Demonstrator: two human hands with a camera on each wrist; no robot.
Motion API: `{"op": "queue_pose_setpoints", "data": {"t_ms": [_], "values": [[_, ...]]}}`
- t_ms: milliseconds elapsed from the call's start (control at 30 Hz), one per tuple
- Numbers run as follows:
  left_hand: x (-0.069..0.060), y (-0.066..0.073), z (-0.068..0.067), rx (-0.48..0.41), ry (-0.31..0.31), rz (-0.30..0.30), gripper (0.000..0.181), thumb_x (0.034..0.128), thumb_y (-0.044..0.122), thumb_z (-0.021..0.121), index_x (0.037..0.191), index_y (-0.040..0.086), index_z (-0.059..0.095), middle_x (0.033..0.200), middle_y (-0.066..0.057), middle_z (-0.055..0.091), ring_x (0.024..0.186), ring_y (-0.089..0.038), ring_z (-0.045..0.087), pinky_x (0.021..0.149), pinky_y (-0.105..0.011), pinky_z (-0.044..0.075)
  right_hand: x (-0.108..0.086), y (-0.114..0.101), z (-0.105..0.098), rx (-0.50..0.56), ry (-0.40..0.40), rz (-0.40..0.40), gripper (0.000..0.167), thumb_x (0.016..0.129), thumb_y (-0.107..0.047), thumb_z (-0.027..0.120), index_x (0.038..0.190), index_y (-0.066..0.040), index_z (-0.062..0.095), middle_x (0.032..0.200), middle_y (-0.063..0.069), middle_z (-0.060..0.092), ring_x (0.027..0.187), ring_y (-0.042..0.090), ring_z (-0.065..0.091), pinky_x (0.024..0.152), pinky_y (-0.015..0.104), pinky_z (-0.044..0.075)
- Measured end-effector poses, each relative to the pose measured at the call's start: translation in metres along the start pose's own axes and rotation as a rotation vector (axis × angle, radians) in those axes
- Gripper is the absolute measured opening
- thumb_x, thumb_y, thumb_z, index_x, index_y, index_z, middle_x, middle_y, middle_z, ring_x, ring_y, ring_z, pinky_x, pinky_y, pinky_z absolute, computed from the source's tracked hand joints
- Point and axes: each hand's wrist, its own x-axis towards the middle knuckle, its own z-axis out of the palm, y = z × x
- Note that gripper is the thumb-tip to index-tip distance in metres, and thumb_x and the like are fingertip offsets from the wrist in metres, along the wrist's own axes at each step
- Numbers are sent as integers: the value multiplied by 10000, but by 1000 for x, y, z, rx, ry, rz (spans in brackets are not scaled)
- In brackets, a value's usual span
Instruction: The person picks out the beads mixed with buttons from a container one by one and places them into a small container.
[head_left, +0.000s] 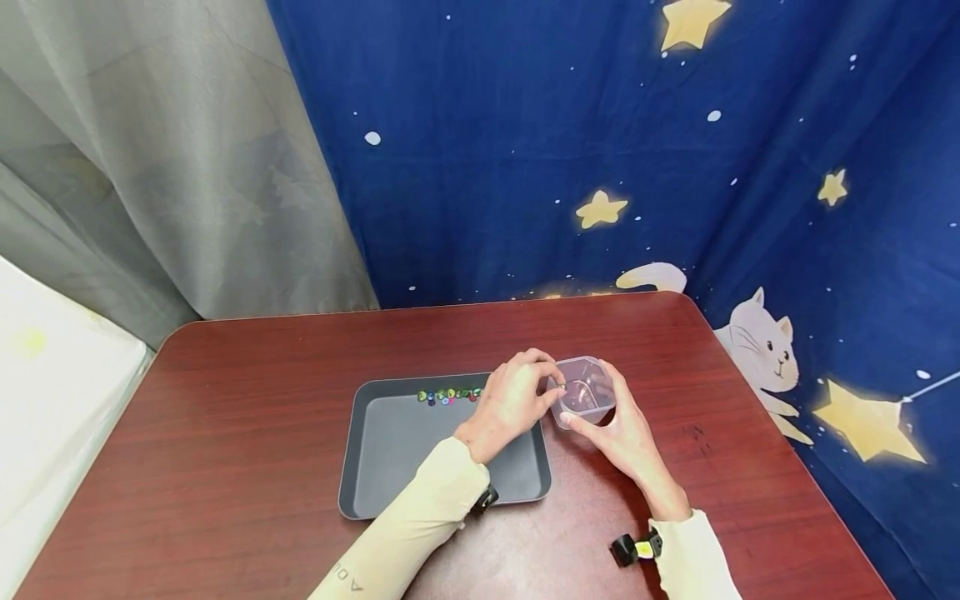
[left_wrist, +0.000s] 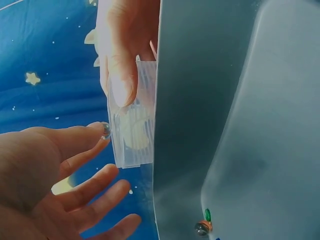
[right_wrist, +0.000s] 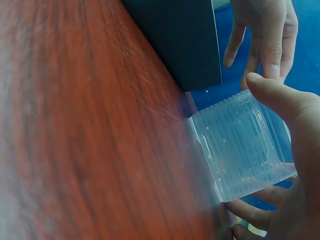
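A clear plastic container (head_left: 592, 410) (left_wrist: 132, 137) (right_wrist: 237, 145) stands on the table just right of the grey tray. My right hand (head_left: 626, 437) (left_wrist: 122, 55) (right_wrist: 305, 145) holds it around the sides, thumb near the rim. Above its left rim, my left hand (head_left: 512, 404) (left_wrist: 65, 175) (right_wrist: 270, 35) pinches a small clear round bead (left_wrist: 106, 131) between thumb and finger, other fingers spread. Along the tray's far edge lie several small coloured beads (head_left: 422, 396); a green one (left_wrist: 207, 215) and a dark shiny one (left_wrist: 202, 228) show in the left wrist view.
The grey tray (head_left: 397, 450) (left_wrist: 195, 100) (right_wrist: 185, 45) lies on the red-brown wooden table (head_left: 225, 442) (right_wrist: 90, 130) under my left forearm. Behind the table hang a grey curtain (head_left: 187, 167) and a blue curtain with stars (head_left: 487, 150). A white surface (head_left: 45, 400) is at far left.
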Motion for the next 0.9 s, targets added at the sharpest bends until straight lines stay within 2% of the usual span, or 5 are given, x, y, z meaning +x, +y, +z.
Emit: {"op": "queue_pose_setpoints", "data": {"t_ms": [267, 900], "values": [[1, 2, 3, 20, 3, 7, 100, 927, 270, 800, 1022, 238, 796, 1248, 60, 687, 1074, -139, 670, 869, -312, 588, 1, 1, 0, -3, 0, -6, 1055, 821, -438, 878, 1639, -222, 247, 1579, 158, 446, 1357, 384, 520, 1115, 640, 434], [-1, 3, 6, 44, -17, -18, 142, 918, 288, 810, 1048, 230, 799, 1281, 66, 661, 1075, -120, 666, 836, -278, 585, 0, 4, 1, -4, 2, -12, 1052, 829, -425, 873, 1642, -214, 240, 1585, 165, 433, 1361, 394, 519, 1115, 647, 436]]}}
